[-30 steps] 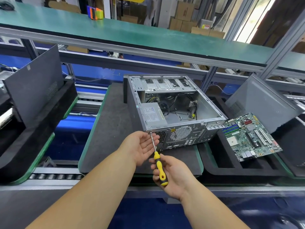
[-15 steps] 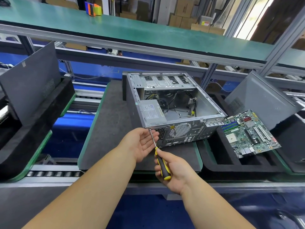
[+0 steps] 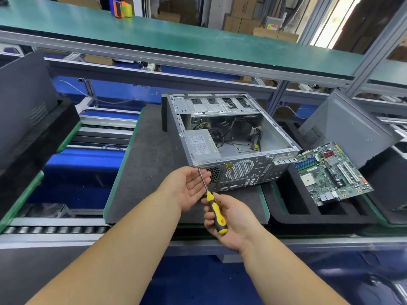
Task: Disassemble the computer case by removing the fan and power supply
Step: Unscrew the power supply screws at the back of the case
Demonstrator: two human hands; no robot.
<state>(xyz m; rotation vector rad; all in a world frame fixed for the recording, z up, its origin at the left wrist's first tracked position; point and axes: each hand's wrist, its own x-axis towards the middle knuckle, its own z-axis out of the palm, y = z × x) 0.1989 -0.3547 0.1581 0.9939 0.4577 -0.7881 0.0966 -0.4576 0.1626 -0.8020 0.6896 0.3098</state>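
Observation:
An open grey computer case (image 3: pixel 275 137) lies on its side on a dark pad, rear panel toward me. The power supply (image 3: pixel 201 147) with a white label sits in its near left corner, loose cables beside it. A round fan grille (image 3: pixel 240 169) shows in the rear panel. My right hand (image 3: pixel 231 221) grips a yellow and black screwdriver (image 3: pixel 214 213). Its tip meets a screw at the rear panel's upper left corner. My left hand (image 3: pixel 187 187) is cupped palm up under the shaft, fingers relaxed beside it.
A green motherboard (image 3: pixel 330 172) rests on a black foam tray (image 3: pixel 308 208) to the right. Grey side panels lean at right (image 3: pixel 343 130) and left (image 3: pixel 24 102). The dark pad (image 3: pixel 143 168) sits on a roller conveyor (image 3: pixel 55 230). A green shelf (image 3: pixel 176 34) runs overhead.
The screwdriver handle has turned a little in my right hand while the tip stays at the same corner screw. My left hand keeps its cupped place under the shaft.

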